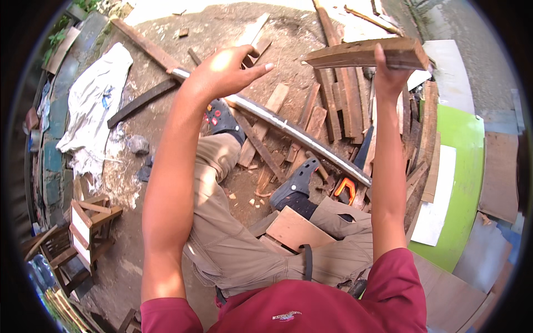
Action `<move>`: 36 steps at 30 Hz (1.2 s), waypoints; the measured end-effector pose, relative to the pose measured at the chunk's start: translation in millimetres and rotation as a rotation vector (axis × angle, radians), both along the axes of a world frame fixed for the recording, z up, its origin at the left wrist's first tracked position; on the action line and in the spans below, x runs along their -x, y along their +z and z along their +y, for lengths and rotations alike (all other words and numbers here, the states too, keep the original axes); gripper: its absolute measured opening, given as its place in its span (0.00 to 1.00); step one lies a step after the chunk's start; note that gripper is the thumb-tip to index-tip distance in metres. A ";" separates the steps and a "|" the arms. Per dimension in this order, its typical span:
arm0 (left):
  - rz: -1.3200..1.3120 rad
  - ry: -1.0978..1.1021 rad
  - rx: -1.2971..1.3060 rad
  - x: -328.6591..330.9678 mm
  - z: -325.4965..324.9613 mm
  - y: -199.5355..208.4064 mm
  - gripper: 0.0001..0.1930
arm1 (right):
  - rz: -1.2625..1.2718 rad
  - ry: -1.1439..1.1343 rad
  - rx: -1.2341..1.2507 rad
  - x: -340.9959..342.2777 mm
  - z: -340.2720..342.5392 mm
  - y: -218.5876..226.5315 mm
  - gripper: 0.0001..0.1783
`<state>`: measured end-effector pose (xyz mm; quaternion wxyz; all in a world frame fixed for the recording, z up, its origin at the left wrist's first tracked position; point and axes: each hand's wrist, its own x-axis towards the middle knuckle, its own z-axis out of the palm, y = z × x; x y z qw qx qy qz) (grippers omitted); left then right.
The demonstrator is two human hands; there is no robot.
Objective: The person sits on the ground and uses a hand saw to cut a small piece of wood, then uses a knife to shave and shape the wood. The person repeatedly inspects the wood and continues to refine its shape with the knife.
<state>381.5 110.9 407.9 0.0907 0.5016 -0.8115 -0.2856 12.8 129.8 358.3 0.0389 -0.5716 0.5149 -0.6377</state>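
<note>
My right hand (390,77) is raised at the upper right, wrapped around a thick brown wooden plank (355,54). The plank lies nearly level and reaches leftward from my grip. My left hand (229,67) is lifted at the upper middle, fingers loosely bent and apart, with no object visible in it. Beneath both arms a long bar with a pale metal face (300,134) slants across the ground. A handsaw with an orange handle (346,190) lies near my right forearm, partly covered by the bar.
Loose wood offcuts (347,105) are piled at the right, beside a green sheet (452,183) with a white panel (437,194) on it. White cloth (100,100) lies at the left, above a small wooden frame (89,233). My clogs (297,180) stand among scraps.
</note>
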 end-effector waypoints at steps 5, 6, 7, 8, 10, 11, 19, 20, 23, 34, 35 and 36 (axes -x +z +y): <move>0.098 -0.166 0.106 62.3 15.8 12.5 0.31 | 0.177 0.004 -0.079 -19.0 96.6 24.3 0.28; 0.104 -0.206 0.116 74.6 24.0 13.4 0.31 | 0.047 0.102 -0.041 -27.4 112.3 22.4 0.31; 0.098 -0.241 0.117 86.6 32.8 14.6 0.31 | -0.102 0.198 -0.016 -34.1 127.6 20.3 0.34; 0.082 -0.278 0.109 97.4 41.2 16.3 0.31 | -0.137 0.199 -0.073 -39.1 146.0 17.8 0.39; 0.031 -0.358 0.037 115.2 56.7 20.2 0.33 | -0.138 0.193 -0.125 -44.4 182.0 9.8 0.43; 0.011 -0.399 0.011 123.8 64.4 21.4 0.35 | -0.134 0.186 -0.153 -43.5 202.0 4.4 0.44; -0.171 -0.546 -0.030 161.9 97.5 -1.7 0.31 | -0.466 -0.200 -0.305 10.3 370.1 -77.2 0.42; -0.163 -0.538 0.013 162.9 96.1 -10.4 0.31 | -0.490 -0.276 -0.272 8.9 381.8 -93.8 0.41; -0.193 -0.510 0.039 166.3 84.2 -47.9 0.31 | -0.559 -0.547 -0.281 -6.3 409.2 -137.6 0.42; -0.699 -0.206 -0.319 105.2 150.4 -250.8 0.36 | -0.479 -0.628 -0.377 -13.1 386.7 -133.2 0.42; -0.724 -0.271 -0.295 104.6 158.5 -260.5 0.40 | -0.439 -0.681 -0.397 -17.5 390.5 -131.2 0.41; -0.680 -0.245 -0.243 107.8 164.6 -269.2 0.40 | -0.448 -0.674 -0.384 -23.6 396.1 -130.7 0.41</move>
